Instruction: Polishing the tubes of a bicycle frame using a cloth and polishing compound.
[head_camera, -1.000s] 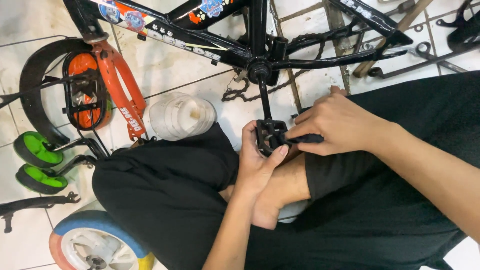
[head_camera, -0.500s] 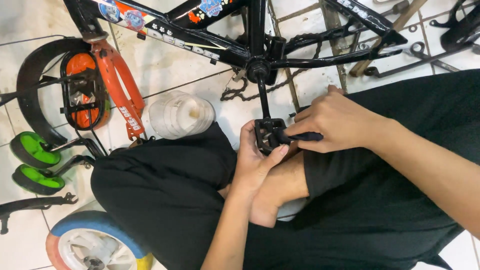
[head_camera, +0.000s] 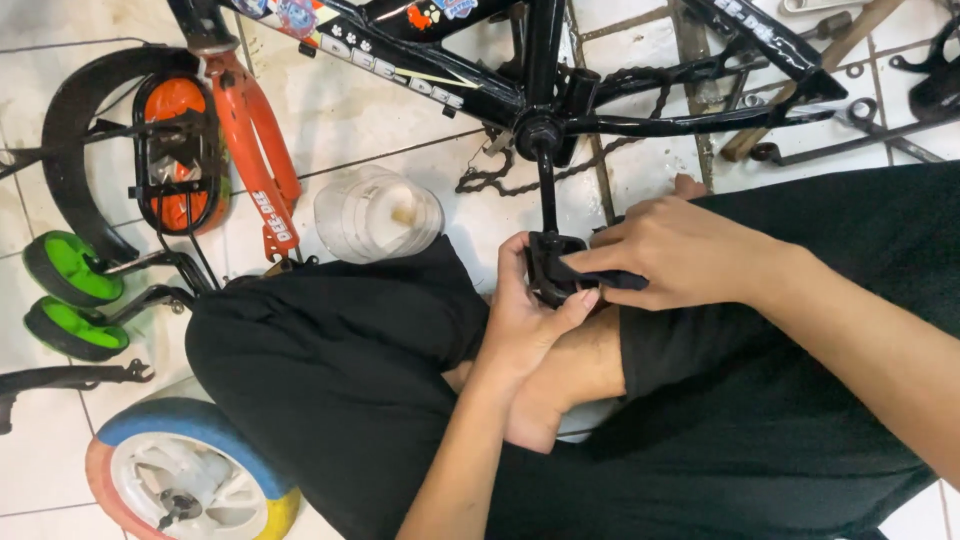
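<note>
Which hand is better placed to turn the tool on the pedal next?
Probably the right hand: it already grips the dark tool at the black pedal. The left hand cups the pedal from below, so it looks better placed to steady it against the crank arm.

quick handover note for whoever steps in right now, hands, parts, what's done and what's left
Left hand grips the black pedal from below, thumb across its lower edge.
Right hand pinches a dark tool or cloth at the pedal's right side; which it is cannot be told.
The pedal sits at the end of the crank arm of the black bike frame, which lies on the tiled floor.
The chain hangs slack on the floor, and a loose wheel lies at lower left.
Done: pedal is at the crank.
Left: whether it is tight cannot be judged; chain and wheel look unfitted.
</note>
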